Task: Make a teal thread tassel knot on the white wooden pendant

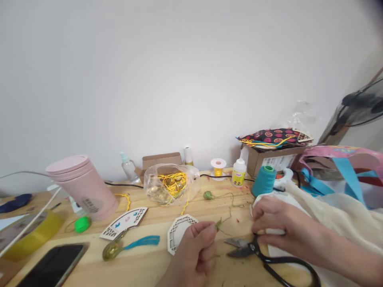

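My left hand [196, 247] is closed in a pinch, with a small knotted tuft of green thread [219, 224] at its fingertips. From the tuft a loose strand runs back to a little green thread ball [208, 195]. Behind my left hand lies an octagonal wooden frame [174, 234] on a yellow cord, partly covered by it. On the right, my right hand [279, 223] has its fingers curled round one handle of the black scissors [253, 247]. Their blades are slightly apart and point left towards my left hand; the other handle loop lies nearer me.
Around the wooden table [143, 271] stand a pink cup [86, 187], a bag of yellow cords [170, 183], a glue bottle [238, 173], a teal thread cone [263, 181] and a cardboard box [257, 161]. A phone [54, 266], fan-shaped ornament [124, 223] and teal tassel [142, 242] lie left.
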### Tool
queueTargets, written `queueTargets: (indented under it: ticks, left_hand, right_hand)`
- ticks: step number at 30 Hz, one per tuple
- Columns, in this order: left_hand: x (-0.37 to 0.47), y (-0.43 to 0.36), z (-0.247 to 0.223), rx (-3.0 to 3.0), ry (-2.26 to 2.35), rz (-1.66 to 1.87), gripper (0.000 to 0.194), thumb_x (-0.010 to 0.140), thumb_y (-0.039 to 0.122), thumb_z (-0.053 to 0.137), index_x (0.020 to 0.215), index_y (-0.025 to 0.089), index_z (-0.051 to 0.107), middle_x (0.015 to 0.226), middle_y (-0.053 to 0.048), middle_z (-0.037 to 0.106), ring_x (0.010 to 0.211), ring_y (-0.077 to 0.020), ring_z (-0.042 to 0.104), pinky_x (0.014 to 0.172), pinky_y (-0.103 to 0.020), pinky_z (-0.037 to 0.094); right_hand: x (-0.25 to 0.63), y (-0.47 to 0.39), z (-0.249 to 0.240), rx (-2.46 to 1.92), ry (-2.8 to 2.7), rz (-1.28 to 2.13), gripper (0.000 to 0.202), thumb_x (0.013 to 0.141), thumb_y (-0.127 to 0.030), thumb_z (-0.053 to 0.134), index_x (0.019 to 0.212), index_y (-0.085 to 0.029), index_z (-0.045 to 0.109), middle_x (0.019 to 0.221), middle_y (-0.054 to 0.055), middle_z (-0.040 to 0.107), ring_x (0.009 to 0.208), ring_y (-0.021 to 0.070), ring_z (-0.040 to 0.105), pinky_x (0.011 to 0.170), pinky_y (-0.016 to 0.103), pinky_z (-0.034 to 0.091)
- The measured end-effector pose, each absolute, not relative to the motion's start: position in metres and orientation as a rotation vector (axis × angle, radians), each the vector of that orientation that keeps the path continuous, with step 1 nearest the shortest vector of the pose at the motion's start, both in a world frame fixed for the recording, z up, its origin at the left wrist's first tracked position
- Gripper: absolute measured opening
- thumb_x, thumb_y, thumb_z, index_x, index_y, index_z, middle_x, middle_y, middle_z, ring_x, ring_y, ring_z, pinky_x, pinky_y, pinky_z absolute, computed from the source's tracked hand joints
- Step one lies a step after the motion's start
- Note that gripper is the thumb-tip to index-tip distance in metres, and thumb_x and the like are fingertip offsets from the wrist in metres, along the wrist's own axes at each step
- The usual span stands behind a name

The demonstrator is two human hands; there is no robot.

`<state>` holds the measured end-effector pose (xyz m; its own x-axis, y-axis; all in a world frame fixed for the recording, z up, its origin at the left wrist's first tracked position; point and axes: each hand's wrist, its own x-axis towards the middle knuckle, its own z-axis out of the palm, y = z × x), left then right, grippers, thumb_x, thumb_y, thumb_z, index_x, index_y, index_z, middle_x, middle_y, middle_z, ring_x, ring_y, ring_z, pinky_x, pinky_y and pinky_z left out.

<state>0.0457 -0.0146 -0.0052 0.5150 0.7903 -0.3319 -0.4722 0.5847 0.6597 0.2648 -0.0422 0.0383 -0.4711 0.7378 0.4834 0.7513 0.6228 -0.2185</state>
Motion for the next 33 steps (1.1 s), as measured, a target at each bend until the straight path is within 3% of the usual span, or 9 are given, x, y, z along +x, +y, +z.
queueTargets:
  ticks: [3,8,18,25,33]
  left_hand:
    - [0.047,-0.015,-0.007,0.526,0.64,0.733,0.032,0.055,0.029,0.074,0.057,0.016,0.044,0.038,0.013,0.022,0.034,0.0001,0.011,0.032,-0.014,0.006]
    - [0.046,-0.015,-0.01,0.556,0.641,0.617,0.031,0.055,0.033,0.073,0.059,0.017,0.047,0.036,0.013,0.024,0.033,-0.0003,0.012,0.033,-0.015,0.004]
    - [0.052,-0.015,-0.008,0.609,0.736,0.633,0.037,0.045,0.039,0.077,0.055,0.017,0.049,0.031,0.013,0.026,0.031,-0.0001,0.013,0.033,-0.018,0.003]
    - [0.054,-0.015,-0.01,0.601,0.776,0.684,0.038,0.041,0.038,0.079,0.057,0.017,0.052,0.031,0.013,0.029,0.03,0.0001,0.014,0.032,-0.018,0.003]
    - [0.055,-0.015,-0.008,0.615,0.8,0.705,0.039,0.04,0.04,0.078,0.058,0.016,0.053,0.03,0.013,0.029,0.029,0.0007,0.015,0.031,-0.017,0.004]
  right_hand:
    - [0.247,-0.03,0.052,-0.968,-2.293,0.036,0.012,0.078,-0.014,0.055,0.077,-0.022,0.064,0.078,0.001,0.057,0.073,0.0116,0.051,0.065,0.025,0.041]
    - [0.226,-0.019,0.048,-0.75,-2.343,0.037,0.017,0.077,-0.016,0.058,0.088,-0.029,0.063,0.094,0.001,0.054,0.084,0.0142,0.048,0.073,0.032,0.037]
    - [0.226,-0.027,0.039,-0.794,-2.247,0.254,0.011,0.077,-0.015,0.056,0.077,-0.023,0.063,0.085,0.002,0.052,0.078,0.0129,0.048,0.066,0.027,0.041]
    - [0.217,-0.034,0.035,-0.912,-2.118,0.244,0.014,0.07,-0.007,0.053,0.07,-0.019,0.059,0.074,0.001,0.054,0.07,0.0126,0.051,0.062,0.025,0.042]
    - [0.218,-0.034,0.031,-0.927,-2.108,0.254,0.017,0.071,-0.007,0.054,0.076,-0.022,0.061,0.079,0.001,0.054,0.073,0.0131,0.05,0.063,0.026,0.043]
